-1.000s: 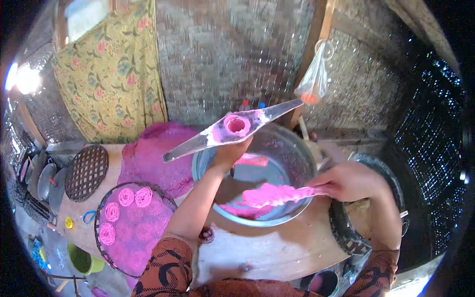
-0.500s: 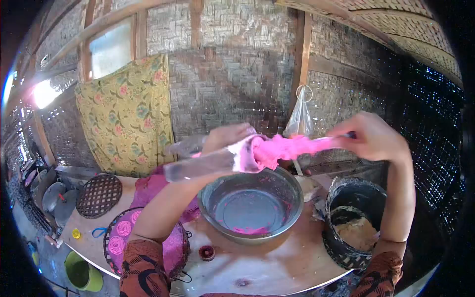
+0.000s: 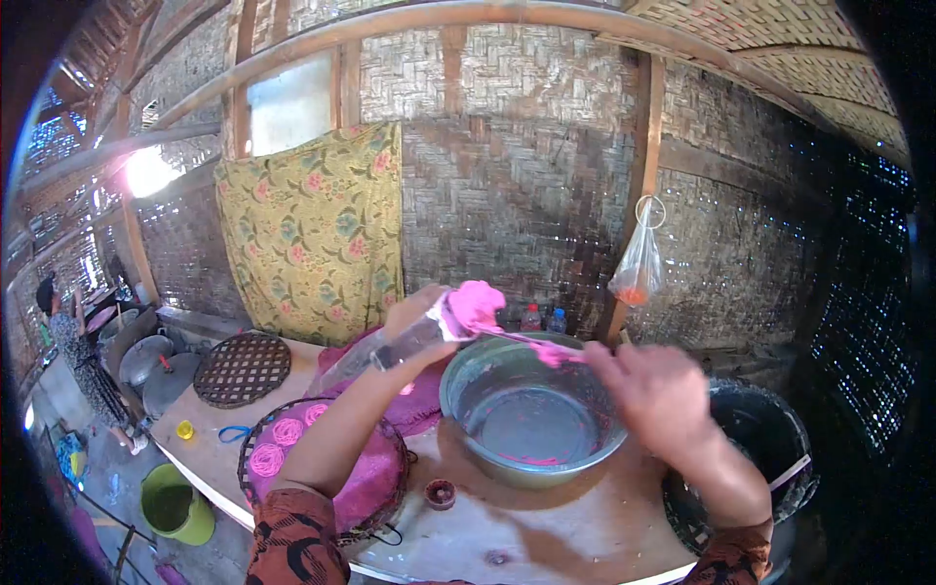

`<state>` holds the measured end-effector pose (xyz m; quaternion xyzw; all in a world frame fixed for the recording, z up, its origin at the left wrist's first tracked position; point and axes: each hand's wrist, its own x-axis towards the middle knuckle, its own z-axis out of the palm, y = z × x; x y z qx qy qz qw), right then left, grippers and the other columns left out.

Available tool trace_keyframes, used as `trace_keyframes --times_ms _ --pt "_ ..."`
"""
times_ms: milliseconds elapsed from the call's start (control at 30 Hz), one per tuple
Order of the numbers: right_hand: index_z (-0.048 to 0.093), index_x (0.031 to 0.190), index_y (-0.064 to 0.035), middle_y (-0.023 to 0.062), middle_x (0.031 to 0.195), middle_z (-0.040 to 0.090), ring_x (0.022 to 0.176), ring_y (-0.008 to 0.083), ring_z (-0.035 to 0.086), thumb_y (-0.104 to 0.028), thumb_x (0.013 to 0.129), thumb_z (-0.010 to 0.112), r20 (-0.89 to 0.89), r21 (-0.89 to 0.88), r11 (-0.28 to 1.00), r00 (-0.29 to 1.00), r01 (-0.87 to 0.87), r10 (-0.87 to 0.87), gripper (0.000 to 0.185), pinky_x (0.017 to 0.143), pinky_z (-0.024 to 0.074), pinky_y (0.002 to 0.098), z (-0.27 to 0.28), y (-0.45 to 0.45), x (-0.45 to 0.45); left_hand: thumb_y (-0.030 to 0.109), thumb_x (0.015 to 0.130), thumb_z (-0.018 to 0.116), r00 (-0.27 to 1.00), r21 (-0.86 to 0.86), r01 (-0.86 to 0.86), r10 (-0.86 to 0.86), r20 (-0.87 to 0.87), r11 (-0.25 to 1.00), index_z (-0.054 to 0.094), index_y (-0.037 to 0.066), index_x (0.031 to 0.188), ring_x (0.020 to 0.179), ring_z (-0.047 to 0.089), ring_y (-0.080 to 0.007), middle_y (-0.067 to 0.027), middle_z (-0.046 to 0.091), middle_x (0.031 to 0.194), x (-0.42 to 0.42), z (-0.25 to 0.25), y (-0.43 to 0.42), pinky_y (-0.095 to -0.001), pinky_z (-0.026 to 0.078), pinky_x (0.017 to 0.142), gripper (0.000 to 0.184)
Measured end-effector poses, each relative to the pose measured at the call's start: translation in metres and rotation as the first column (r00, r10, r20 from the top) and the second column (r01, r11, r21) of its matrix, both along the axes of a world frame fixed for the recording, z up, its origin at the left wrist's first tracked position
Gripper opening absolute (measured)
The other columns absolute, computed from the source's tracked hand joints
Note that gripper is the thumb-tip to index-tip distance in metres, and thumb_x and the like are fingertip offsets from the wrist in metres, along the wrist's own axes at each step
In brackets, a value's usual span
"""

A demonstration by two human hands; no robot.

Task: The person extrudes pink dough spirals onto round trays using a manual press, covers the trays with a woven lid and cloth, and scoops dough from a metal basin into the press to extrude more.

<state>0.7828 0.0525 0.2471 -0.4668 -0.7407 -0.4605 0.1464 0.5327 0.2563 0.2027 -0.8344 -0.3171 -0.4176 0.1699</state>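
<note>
Raised over the basin, my left hand [image 3: 414,310] is closed around a long-handled press [image 3: 408,347] with a pale cup. A mound of pink dough [image 3: 475,304] bulges out of the cup's top. My right hand [image 3: 658,390] grips a thin utensil [image 3: 526,339] whose far end meets the dough; its tip is hidden, so I cannot tell its kind. A pink clump clings to its shaft near my fingers. Below both hands stands a wide metal basin [image 3: 453,424] with pink smears inside. Coiled pink noodle rounds [image 3: 267,459] lie on a pink-covered woven tray by my left forearm.
A black bucket [image 3: 795,424] stands at the right, partly behind my right forearm. On the table are a small dark red mould [image 3: 440,494] and a round woven lid [image 3: 242,370]. A green bucket [image 3: 175,502] is on the floor; another person [image 3: 83,356] stands far left.
The dough stretched between the press and my right hand is now a compact mound on the cup. My right hand has moved down and inward. The view has shifted left, showing another person.
</note>
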Motion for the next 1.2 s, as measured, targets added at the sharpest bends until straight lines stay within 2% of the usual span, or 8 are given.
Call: trace_keyframes --times_ms 100,267,433,533,633,800,1067,1200 --pt "0.058 0.102 -0.0115 0.0007 0.065 0.048 0.057 0.0183 0.054 -0.014 0.075 0.054 -0.016 0.077 0.997 0.999 -0.03 0.031 0.027 0.05 0.043 0.0318 0.033 -0.008 0.003 0.04 0.071 0.065 0.972 -0.022 -0.229 0.227 -0.06 0.973 0.062 0.01 0.097 0.08 0.063 -0.0256 -0.0086 0.062 0.086 -0.005 0.013 -0.015 -0.0387 0.05 0.064 0.039" --pt "0.056 0.096 -0.0085 0.0012 0.067 0.051 0.059 0.0177 0.057 -0.015 0.076 0.054 0.11 -0.048 0.993 0.988 -0.104 0.109 0.021 0.052 0.0443 0.0315 0.021 0.029 -0.024 0.018 0.075 0.058 0.997 0.106 -0.071 0.066 0.048 0.992 0.061 0.01 0.098 0.081 0.062 -0.0272 -0.0088 0.062 0.088 0.025 0.003 -0.027 -0.0376 0.05 0.067 0.025" --pt "0.056 0.1 -0.0084 0.0019 0.065 0.051 0.058 0.0179 0.058 -0.013 0.076 0.054 0.038 0.018 0.992 0.991 -0.126 0.125 0.025 0.052 0.0454 0.0322 -0.01 0.02 -0.013 0.026 0.077 0.06 0.996 0.188 0.004 -0.021 0.087 0.982 0.062 0.01 0.094 0.08 0.063 -0.0264 -0.0078 0.064 0.096 0.014 -0.016 0.013 -0.0346 0.051 0.069 0.024" --pt "0.057 0.103 -0.0111 0.0027 0.064 0.05 0.054 0.0186 0.056 -0.011 0.074 0.055 -0.191 0.055 0.998 0.981 -0.013 0.024 0.029 0.048 0.0449 0.0323 0.008 -0.004 0.007 0.034 0.083 0.058 0.969 -0.237 -0.245 0.233 -0.078 0.94 0.061 0.012 0.099 0.094 0.06 -0.0199 -0.0041 0.064 0.102 0.001 0.032 -0.012 -0.0367 0.047 0.082 0.028" --pt "0.058 0.101 -0.0125 0.0036 0.064 0.05 0.053 0.0193 0.056 -0.01 0.073 0.056 -0.204 0.098 0.995 0.978 -0.016 0.036 0.029 0.047 0.0447 0.0326 0.004 0.014 0.007 0.034 0.083 0.058 0.992 -0.024 -0.114 0.115 0.053 0.993 0.06 0.013 0.102 0.099 0.058 -0.0203 -0.0057 0.064 0.101 -0.004 -0.005 0.043 -0.0367 0.045 0.087 0.028" --pt "0.058 0.1 -0.0088 0.0028 0.065 0.053 0.056 0.0187 0.058 -0.012 0.075 0.055 -0.035 0.006 0.997 0.996 -0.082 0.082 0.026 0.05 0.0449 0.0314 0.023 0.014 -0.005 0.045 0.065 0.069 0.995 0.156 -0.044 0.029 0.094 0.987 0.063 0.01 0.088 0.076 0.062 -0.0263 -0.0084 0.062 0.082 0.026 -0.014 0.022 -0.0345 0.05 0.067 0.042" --pt "0.059 0.107 -0.0115 0.0003 0.068 0.049 0.059 0.017 0.054 -0.017 0.074 0.054 0.07 -0.069 0.987 0.986 -0.148 0.153 0.033 0.051 0.0443 0.0314 -0.031 0.027 -0.006 0.043 0.061 0.07 0.987 -0.065 0.078 -0.086 -0.133 0.995 0.06 0.011 0.095 0.076 0.062 -0.0284 -0.0089 0.059 0.086 0.024 -0.003 -0.044 -0.0371 0.051 0.065 0.048" --pt "0.057 0.114 -0.0119 0.0005 0.065 0.05 0.052 0.0204 0.055 -0.009 0.072 0.058 -0.229 -0.066 0.988 0.966 -0.139 0.12 0.042 0.047 0.0444 0.0348 -0.013 -0.007 0.02 0.048 0.07 0.064 0.996 -0.148 -0.05 0.039 -0.082 0.988 0.062 0.012 0.091 0.081 0.062 -0.0267 -0.0094 0.063 0.092 -0.002 0.005 -0.008 -0.0358 0.05 0.07 0.042"
